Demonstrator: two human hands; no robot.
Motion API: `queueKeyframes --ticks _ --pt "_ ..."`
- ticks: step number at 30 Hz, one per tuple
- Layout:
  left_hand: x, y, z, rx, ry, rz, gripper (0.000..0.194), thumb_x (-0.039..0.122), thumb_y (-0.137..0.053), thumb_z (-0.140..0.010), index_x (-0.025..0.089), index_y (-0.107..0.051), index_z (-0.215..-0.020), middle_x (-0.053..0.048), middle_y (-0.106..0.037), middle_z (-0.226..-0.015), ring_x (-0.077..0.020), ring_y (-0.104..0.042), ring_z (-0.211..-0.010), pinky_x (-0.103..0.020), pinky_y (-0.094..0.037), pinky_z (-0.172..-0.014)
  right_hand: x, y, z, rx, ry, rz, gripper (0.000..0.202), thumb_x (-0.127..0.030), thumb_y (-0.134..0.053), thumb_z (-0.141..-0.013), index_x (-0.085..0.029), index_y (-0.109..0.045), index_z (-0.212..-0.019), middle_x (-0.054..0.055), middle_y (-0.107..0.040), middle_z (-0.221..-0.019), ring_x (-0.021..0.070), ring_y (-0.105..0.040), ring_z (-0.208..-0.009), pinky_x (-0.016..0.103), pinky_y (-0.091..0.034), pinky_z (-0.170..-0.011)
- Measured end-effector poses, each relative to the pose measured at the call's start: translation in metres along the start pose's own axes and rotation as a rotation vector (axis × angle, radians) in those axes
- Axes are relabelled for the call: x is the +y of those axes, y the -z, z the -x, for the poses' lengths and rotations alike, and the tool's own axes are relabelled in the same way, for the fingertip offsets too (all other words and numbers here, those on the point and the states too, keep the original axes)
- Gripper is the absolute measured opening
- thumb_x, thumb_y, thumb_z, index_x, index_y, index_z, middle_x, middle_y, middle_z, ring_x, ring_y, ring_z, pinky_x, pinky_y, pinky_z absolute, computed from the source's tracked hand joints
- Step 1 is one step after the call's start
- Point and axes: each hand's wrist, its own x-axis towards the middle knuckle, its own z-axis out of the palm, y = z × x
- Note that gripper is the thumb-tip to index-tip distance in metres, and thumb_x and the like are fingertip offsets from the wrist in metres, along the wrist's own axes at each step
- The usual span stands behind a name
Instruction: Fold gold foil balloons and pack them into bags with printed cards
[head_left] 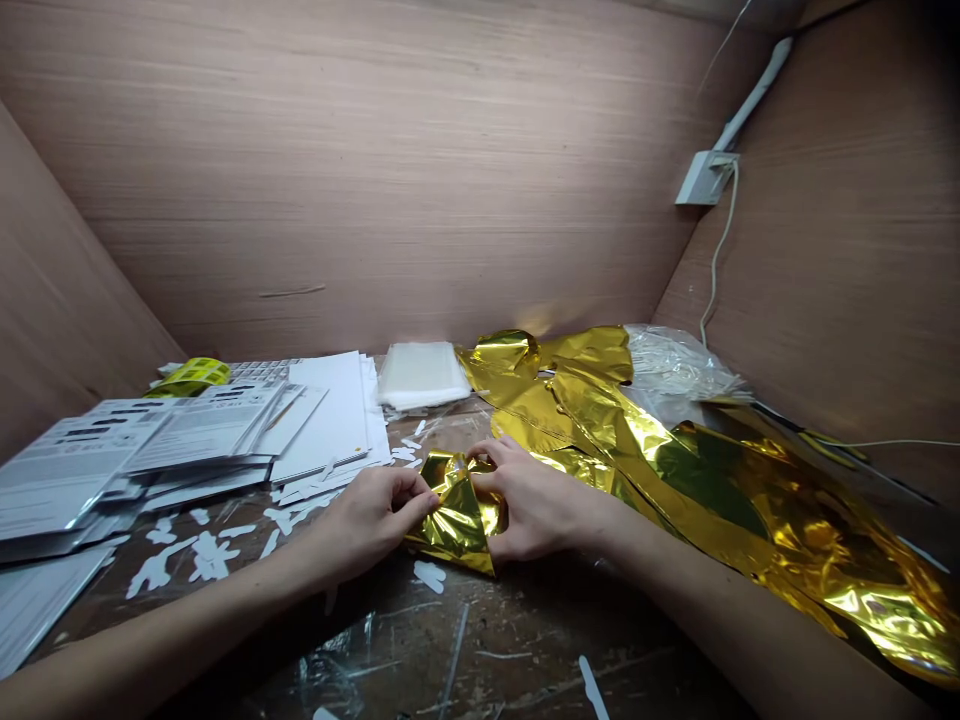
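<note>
Gold foil, creased and shiny, stands in a small folded piece [459, 520] at the middle of the bench [525, 625], between the two hands in the head view. The left hand [375, 510] pinches the left edge of the piece, thumb and forefinger pressed together. The right hand [529, 500] curves around its right side, forefinger and thumb spread apart; their tips go behind the foil, so I cannot tell how firmly they grip. Whatever the fold may contain is hidden too.

To the right, larger gold sheets [585, 405] run from the far wall to the near right, partly covered by the right forearm. To the left lie printed packs [67, 455], cut off by the picture's edge, with white scraps [210, 555] nearby. Far right, a clear bag [679, 360] holds thin pale things, probably sticks.
</note>
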Motion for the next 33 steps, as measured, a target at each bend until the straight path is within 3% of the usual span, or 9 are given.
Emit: queueKeyframes --ticks 4,7,14,17,21,24,27,30,33 --pt "0.004 -0.002 0.001 0.040 0.008 -0.078 0.029 0.039 -0.058 -0.091 0.015 -0.070 -0.079 0.000 -0.064 -0.067 -0.0136 -0.051 -0.059 -0.023 -0.035 -0.054 0.002 0.007 0.001 -0.031 -0.021 0.001 0.050 -0.046 -0.085 -0.066 -0.018 -0.073 -0.105 0.013 -0.055 -0.124 0.0309 -0.053 -0.115 0.043 -0.048 -0.098" --pt "0.002 -0.008 0.001 0.090 -0.046 -0.138 0.017 0.028 -0.059 -0.089 0.016 -0.070 -0.091 0.001 -0.065 -0.068 -0.0137 -0.054 -0.058 -0.024 -0.038 -0.056 0.002 0.010 0.002 -0.033 -0.041 -0.008 0.049 -0.047 -0.083 -0.067 -0.017 -0.073 -0.104 0.013 -0.054 -0.125 0.0298 -0.054 -0.114 0.041 -0.050 -0.096" --pt "-0.012 -0.025 0.001 0.249 -0.474 -0.331 0.015 0.011 -0.056 -0.092 0.017 -0.069 -0.096 -0.008 -0.064 -0.101 -0.0199 -0.059 -0.091 -0.031 -0.050 -0.078 0.001 0.008 0.001 -0.047 -0.056 -0.030 0.046 -0.047 -0.084 -0.066 -0.017 -0.072 -0.099 0.012 -0.055 -0.123 0.0287 -0.056 -0.112 0.039 -0.052 -0.093" --pt "-0.009 -0.023 0.001 0.217 -0.622 -0.380 0.017 0.014 -0.054 -0.099 0.019 -0.070 -0.102 -0.008 -0.067 -0.106 -0.0206 -0.059 -0.097 -0.033 -0.052 -0.083 0.001 0.008 0.001 -0.050 -0.057 -0.024 0.049 -0.049 -0.084 -0.066 -0.017 -0.072 -0.102 0.013 -0.055 -0.125 0.0298 -0.055 -0.113 0.040 -0.052 -0.094" --pt "-0.005 -0.019 0.003 0.065 -0.760 -0.407 0.023 0.015 -0.047 -0.103 0.015 -0.067 -0.113 -0.009 -0.073 -0.109 -0.0212 -0.062 -0.099 -0.035 -0.055 -0.088 0.003 0.010 0.003 -0.062 -0.047 -0.021 0.050 -0.046 -0.083 -0.067 -0.017 -0.074 -0.106 0.014 -0.055 -0.131 0.0316 -0.055 -0.118 0.041 -0.050 -0.098" --pt "-0.004 -0.019 0.005 0.025 -0.754 -0.447 0.028 0.009 -0.044 -0.101 0.013 -0.066 -0.118 -0.010 -0.074 -0.115 -0.0232 -0.064 -0.104 -0.037 -0.056 -0.090 0.004 0.009 0.001 -0.033 -0.095 -0.030 0.053 -0.030 -0.074 -0.075 -0.018 -0.069 -0.126 0.014 -0.060 -0.132 0.0302 -0.058 -0.119 0.041 -0.048 -0.101" --pt "-0.006 -0.021 0.008 0.006 -0.723 -0.495 0.033 0.005 -0.046 -0.096 0.013 -0.064 -0.122 -0.010 -0.072 -0.123 -0.0255 -0.064 -0.109 -0.040 -0.055 -0.093 0.003 0.002 -0.006 0.088 -0.218 -0.056 0.060 -0.027 -0.066 -0.082 -0.015 -0.060 -0.141 0.015 -0.068 -0.124 0.0282 -0.063 -0.112 0.041 -0.048 -0.098" --pt "-0.009 -0.023 0.010 -0.012 -0.731 -0.506 0.037 0.006 -0.045 -0.096 0.012 -0.061 -0.129 -0.011 -0.068 -0.133 -0.0255 -0.064 -0.115 -0.041 -0.054 -0.099 0.000 -0.007 -0.016 0.223 -0.339 -0.111 0.055 -0.027 -0.068 -0.082 -0.011 -0.065 -0.134 0.013 -0.074 -0.112 0.0253 -0.067 -0.098 0.037 -0.050 -0.089" --pt "-0.012 -0.024 0.011 0.008 -0.748 -0.502 0.037 0.007 -0.045 -0.097 0.013 -0.062 -0.129 -0.010 -0.068 -0.134 -0.0240 -0.066 -0.113 -0.040 -0.055 -0.100 -0.002 -0.010 -0.021 0.203 -0.394 -0.222 0.031 -0.022 -0.065 -0.082 -0.015 -0.076 -0.110 0.006 -0.076 -0.094 0.0212 -0.067 -0.083 0.031 -0.048 -0.077"
